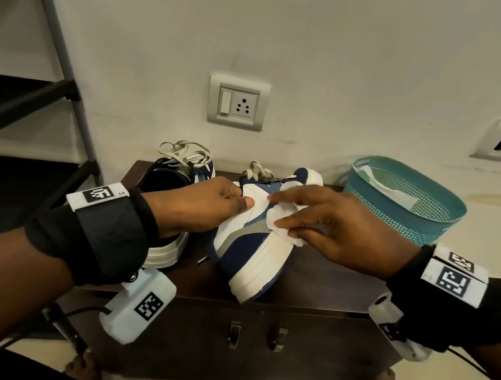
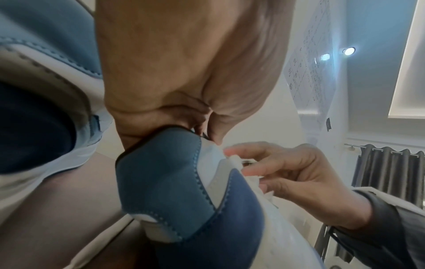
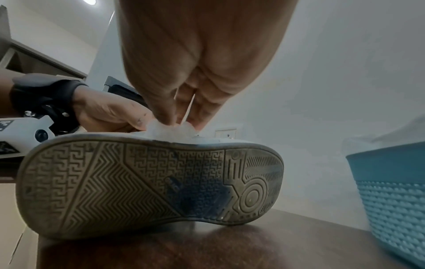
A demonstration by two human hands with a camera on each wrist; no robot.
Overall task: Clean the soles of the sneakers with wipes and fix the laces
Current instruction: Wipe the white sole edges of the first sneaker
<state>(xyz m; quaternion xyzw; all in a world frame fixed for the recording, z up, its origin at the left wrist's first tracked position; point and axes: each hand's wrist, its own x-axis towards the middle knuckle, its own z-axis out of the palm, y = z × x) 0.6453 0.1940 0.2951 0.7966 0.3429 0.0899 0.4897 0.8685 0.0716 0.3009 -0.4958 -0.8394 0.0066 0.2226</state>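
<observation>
Right now the left hand (image 1: 209, 203) is gripping the heel collar of a tipped blue-and-white sneaker (image 1: 251, 247), thumb lying on its white side panel, while the right hand (image 1: 333, 228) is pinching a crumpled white wipe (image 1: 283, 222) against the upper just above the midsole. That sneaker is lying on its side near the front edge of the dark wooden cabinet (image 1: 324, 293), heel toward the person.

Only the right wrist view is showing the outsole (image 3: 147, 183): a grimy tread of maze and zigzag patterns with concentric rings under the forefoot and a blue patch mid-sole; any lettering there is too blurred to read. The left wrist view is showing the stitched blue heel panel (image 2: 161, 178) instead.

Two sneakers are in view: the second sneaker (image 1: 177, 181) is standing upright toward the back left of the cabinet top, laces loose. One teal basket (image 1: 405, 205) is sitting at the back right corner, holding something white. Both wrist bands are carrying black-and-white square code tags.
</observation>
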